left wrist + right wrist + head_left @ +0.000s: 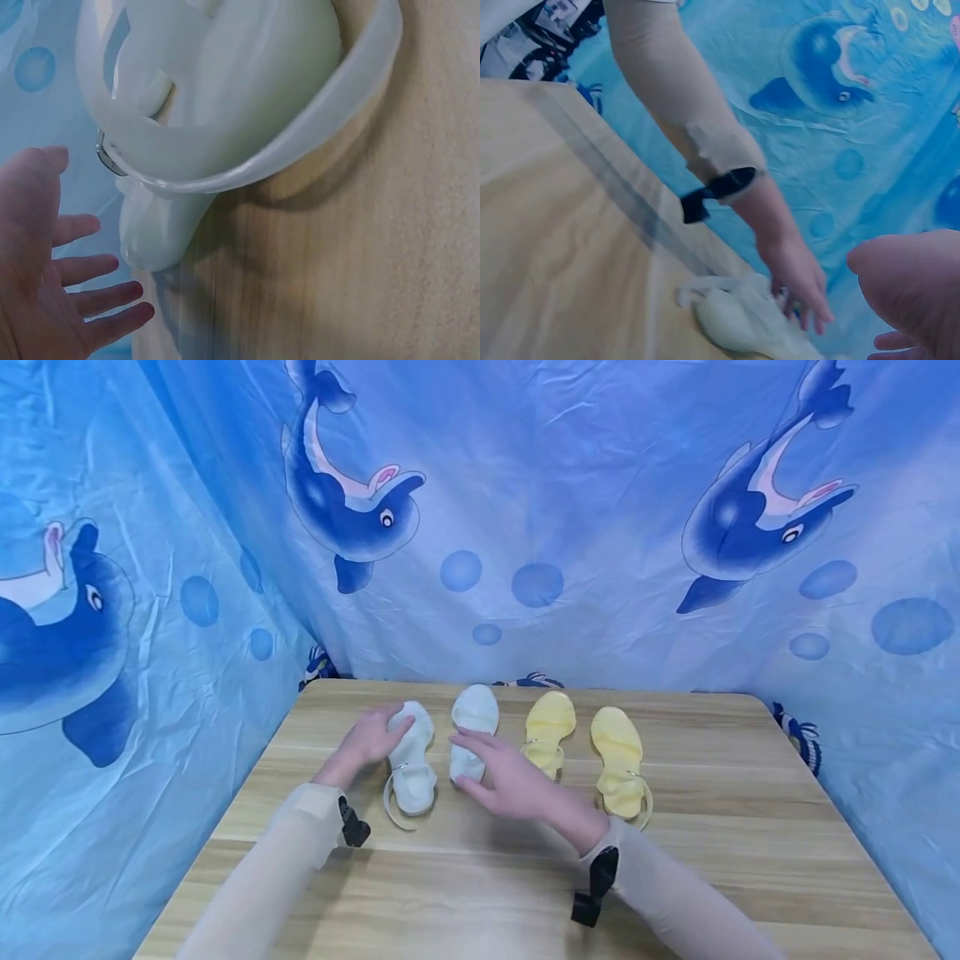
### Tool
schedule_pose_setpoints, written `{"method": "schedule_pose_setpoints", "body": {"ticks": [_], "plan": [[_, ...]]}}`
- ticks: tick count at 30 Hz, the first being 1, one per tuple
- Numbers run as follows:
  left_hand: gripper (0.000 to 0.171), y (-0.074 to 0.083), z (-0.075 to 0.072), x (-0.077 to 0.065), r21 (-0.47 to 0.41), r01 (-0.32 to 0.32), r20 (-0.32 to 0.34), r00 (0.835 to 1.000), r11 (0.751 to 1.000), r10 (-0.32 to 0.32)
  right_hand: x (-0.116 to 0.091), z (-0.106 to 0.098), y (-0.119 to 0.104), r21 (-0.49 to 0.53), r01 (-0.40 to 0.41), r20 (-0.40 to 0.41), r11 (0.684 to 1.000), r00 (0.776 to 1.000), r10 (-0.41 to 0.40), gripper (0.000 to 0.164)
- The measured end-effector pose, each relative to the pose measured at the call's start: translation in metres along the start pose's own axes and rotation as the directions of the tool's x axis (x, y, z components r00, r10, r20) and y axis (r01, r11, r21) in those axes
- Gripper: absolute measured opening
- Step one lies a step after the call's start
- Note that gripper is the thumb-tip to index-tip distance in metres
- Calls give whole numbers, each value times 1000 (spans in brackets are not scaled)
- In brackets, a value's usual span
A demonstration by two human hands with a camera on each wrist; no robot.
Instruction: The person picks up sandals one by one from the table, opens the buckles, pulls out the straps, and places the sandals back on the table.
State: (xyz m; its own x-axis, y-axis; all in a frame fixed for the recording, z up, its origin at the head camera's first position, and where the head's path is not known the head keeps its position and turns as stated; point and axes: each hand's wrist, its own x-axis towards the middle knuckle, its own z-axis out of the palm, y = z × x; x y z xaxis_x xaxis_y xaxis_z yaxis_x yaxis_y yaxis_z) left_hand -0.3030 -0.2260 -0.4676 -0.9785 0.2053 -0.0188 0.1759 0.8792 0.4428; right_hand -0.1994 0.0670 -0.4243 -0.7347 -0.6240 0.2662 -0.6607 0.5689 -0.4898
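Note:
Two white sandals with ankle straps lie side by side on the wooden table. My left hand (371,737) is beside the toe end of the left white sandal (414,789), its fingers loosely spread. In the left wrist view that hand's fingers point toward the sandal's far end, apart from its strap (322,142) and small metal buckle (107,154). Over the second white sandal (476,706) reaches my right hand (513,777), fingers extended and covering part of its middle. In the right wrist view only the right thumb (907,277) and some fingertips show.
To the right lie two yellow sandals, the nearer-to-centre one (551,718) partly behind my right hand and the other (617,743) in full view. Blue dolphin-print curtains (600,635) hang around the wooden table (712,877). Each forearm wears a black wrist strap (352,823).

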Motion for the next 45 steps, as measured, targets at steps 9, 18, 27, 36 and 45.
{"method": "schedule_pose_setpoints", "body": {"ticks": [9,18,27,36,45], "plan": [[66,0,2,0,57,-4,7,1000,998,4,12,42,-15,-7,-32,145,999,989,33,64],[49,-12,5,5,43,-82,20,996,996,82,20,82,-21,-103,5,125,995,992,8,77],[43,-15,3,5,75,-145,4,989,987,145,33,94,-13,-213,39,-56,976,997,-52,18],[41,-21,-3,-4,67,-223,-21,974,972,225,33,81,-8,-160,81,-105,984,990,-98,13],[25,-20,-14,-22,3,-208,-45,977,978,208,23,60,-13,-87,90,-108,992,989,-99,13]]}}
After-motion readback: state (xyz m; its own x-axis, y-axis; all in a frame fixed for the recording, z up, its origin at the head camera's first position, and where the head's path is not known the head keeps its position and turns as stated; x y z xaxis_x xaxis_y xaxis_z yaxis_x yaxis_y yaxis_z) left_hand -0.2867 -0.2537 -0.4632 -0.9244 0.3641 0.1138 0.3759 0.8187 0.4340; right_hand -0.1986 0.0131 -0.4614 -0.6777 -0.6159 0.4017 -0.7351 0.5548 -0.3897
